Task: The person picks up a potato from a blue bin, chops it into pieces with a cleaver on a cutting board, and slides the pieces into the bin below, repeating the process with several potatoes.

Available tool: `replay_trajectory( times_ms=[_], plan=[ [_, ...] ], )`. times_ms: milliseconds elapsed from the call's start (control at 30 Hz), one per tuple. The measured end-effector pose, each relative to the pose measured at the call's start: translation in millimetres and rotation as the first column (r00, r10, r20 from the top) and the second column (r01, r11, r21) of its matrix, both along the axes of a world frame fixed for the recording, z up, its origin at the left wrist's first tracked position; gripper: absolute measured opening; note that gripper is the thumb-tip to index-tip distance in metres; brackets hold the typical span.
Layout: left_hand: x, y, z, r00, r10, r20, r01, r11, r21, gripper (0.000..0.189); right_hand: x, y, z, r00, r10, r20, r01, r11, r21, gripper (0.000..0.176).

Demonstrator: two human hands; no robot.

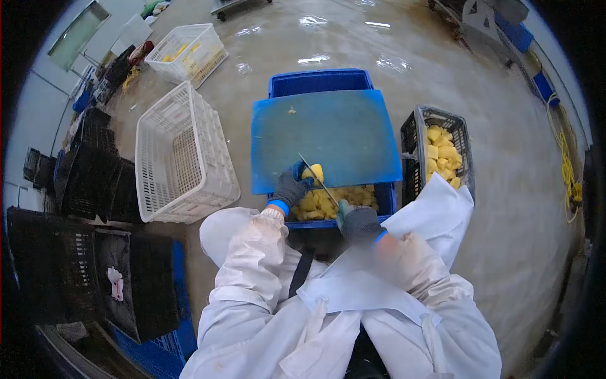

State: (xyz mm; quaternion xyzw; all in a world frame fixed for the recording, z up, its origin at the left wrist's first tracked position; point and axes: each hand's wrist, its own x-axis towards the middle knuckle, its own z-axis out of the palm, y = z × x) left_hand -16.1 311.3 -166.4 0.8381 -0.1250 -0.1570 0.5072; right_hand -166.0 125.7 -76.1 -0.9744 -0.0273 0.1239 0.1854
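My left hand (293, 187), in a dark glove, holds a yellow piece (312, 172) at the near edge of a blue cutting board (326, 129). In my right hand (358, 222), also gloved, is a knife (319, 179) whose blade slants up and left across the yellow piece. The board lies on a blue bin (386, 201). Many yellow chunks (315, 203) fill the bin's near part, below both hands. A small pale scrap (291, 110) lies on the board's far left part.
To the right stands a black crate (468, 151) of yellow pieces. A white crate (218, 151) is at the left, with another white crate (214, 54) behind it. Black crates (154, 284) stand at the lower left. A yellow hose (564, 164) hangs at the far right.
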Motion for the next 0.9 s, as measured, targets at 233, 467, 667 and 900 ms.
replay_trajectory(
  times_ms=[233,467,667,900],
  plan=[
    [20,5,33,0.999,0.002,0.037,-0.006,0.992,0.129,0.054,7,-9,-2,0.993,-0.040,0.115,0.032,0.997,0.064,0.023],
    [84,10,73,0.953,-0.124,0.278,0.167,0.976,-0.137,0.035,13,-15,-3,0.999,0.029,0.045,-0.029,0.999,-0.014,0.021],
    [90,-58,56,0.636,-0.763,-0.112,0.578,0.375,0.725,0.028,20,-17,3,0.979,0.132,0.155,-0.108,0.982,-0.155,0.020],
    [132,-43,75,0.716,-0.665,-0.210,0.693,0.647,0.318,0.047,-2,-70,67,0.966,0.128,0.223,-0.112,0.990,-0.084,0.029]
  ],
)
